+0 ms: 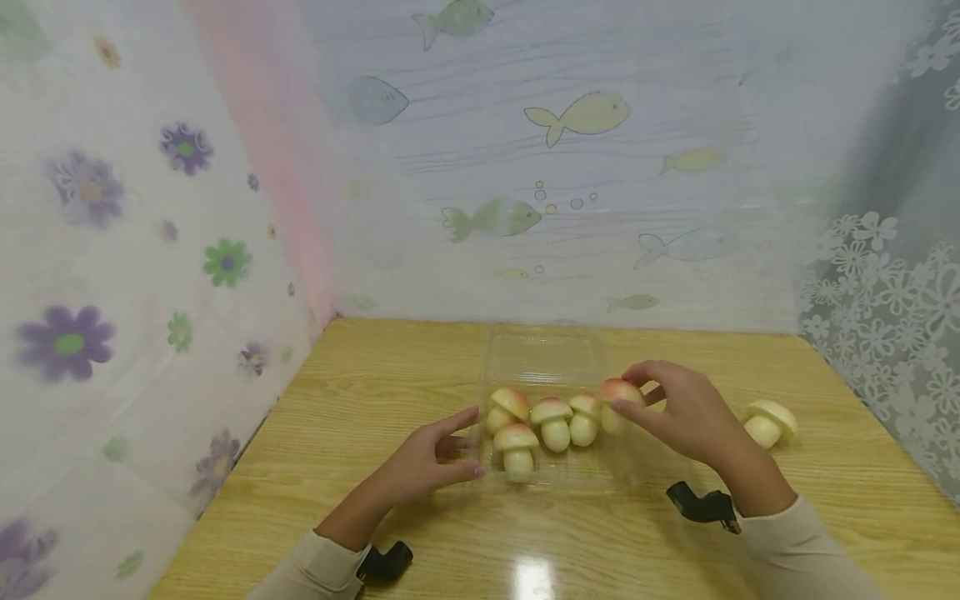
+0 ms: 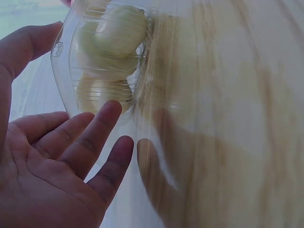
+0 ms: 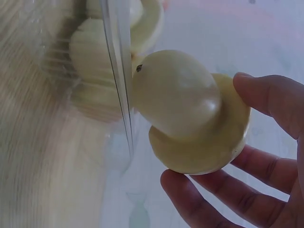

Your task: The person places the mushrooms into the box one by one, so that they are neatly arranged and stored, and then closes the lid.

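My right hand (image 1: 678,408) pinches a toy mushroom (image 1: 617,393) with a reddish cap by that cap, thumb on one side and fingers on the other. In the right wrist view, the pale stem of this mushroom (image 3: 175,92) points toward the rim (image 3: 121,80) of a clear plastic container. Several similar mushrooms (image 1: 555,429) stand or lean inside the container. At its left end is my left hand (image 1: 423,462), thumb and fingers spread. The left wrist view has fingertips (image 2: 114,108) right at the container wall (image 2: 64,80) and the thumb near its rim.
One more mushroom (image 1: 768,423), cream-capped, lies tilted on the wooden table (image 1: 390,358) right of my right hand. Behind the mushrooms, the container's clear lid (image 1: 547,354) is folded back. Patterned curtains (image 1: 585,167) border the table at the back and sides.
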{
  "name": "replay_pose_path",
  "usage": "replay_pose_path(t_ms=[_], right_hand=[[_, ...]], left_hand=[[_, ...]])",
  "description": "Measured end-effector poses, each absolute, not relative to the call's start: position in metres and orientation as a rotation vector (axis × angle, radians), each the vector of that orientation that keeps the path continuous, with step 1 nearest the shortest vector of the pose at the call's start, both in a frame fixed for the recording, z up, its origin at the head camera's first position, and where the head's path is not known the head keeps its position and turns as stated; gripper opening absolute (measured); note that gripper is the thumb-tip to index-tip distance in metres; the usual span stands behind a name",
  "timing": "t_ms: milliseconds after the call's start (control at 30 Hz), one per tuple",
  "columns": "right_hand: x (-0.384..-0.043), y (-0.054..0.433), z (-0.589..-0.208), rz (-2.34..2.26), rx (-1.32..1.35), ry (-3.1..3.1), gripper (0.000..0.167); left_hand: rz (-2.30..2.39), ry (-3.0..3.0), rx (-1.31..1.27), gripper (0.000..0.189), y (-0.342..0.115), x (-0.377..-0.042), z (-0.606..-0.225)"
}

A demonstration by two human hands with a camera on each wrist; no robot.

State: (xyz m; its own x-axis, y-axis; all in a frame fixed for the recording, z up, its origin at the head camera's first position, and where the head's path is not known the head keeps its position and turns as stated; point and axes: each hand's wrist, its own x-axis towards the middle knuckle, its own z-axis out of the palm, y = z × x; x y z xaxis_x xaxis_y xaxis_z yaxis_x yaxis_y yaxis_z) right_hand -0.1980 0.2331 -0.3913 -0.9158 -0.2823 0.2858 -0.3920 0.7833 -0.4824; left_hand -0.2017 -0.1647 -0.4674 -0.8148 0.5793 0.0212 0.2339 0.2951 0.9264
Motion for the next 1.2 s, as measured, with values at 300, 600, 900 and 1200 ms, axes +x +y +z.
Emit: replay_pose_path(t_ms=[300,600,900,1200], right_hand=[[-0.195,0.219,-0.396,0.811,0.567,-2.778,0.034],[-0.192,0.207,-0.398,0.833,0.632,-2.738,0.033],[-0.188,0.199,-0.400,0.805,0.689,-2.727,0.033],[-0.185,0.187,-0.407,0.842,0.719,-2.748,0.036]], left_hand=[[1.513,2.268,0.735,0.087,-0.165,-0.202,-0.469],[1.510,2.267,0.731,0.088,-0.165,-0.202,-0.470],[1.517,2.265,0.721,0.086,-0.165,-0.203,-0.470],[1.513,2.275,0.727,0.087,-0.165,-0.203,-0.470]])
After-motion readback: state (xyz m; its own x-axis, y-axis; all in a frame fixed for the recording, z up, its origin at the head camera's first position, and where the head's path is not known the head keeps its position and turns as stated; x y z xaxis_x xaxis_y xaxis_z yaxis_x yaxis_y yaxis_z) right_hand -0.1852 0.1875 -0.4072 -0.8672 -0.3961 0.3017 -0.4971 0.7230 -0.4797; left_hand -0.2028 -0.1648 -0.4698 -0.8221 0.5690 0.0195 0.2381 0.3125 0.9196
